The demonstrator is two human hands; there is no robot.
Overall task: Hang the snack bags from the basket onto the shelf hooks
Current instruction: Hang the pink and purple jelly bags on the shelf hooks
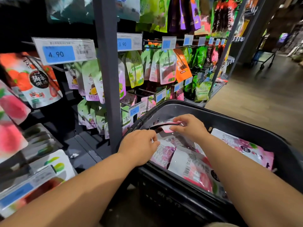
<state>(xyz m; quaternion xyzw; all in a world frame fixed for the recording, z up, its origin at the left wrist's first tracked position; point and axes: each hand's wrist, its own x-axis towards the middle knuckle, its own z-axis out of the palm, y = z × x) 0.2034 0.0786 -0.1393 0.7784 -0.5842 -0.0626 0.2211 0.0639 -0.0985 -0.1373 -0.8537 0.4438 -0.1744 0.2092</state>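
Facing the hook shelf (106,71), which is carrying rows of hanging pouches under blue price tags (64,50). We're reaching both arms into the black basket (246,122) sitting just right of the shelf post. Snack bags (193,167) are lying flat in a pink-and-white pile inside it. Our right hand (190,126) is pinching the pink upper edge of the top bag (165,126) near the basket's far-left wall. Our left hand (139,148) is curling its fingers, pinching a bag edge in the same pile.
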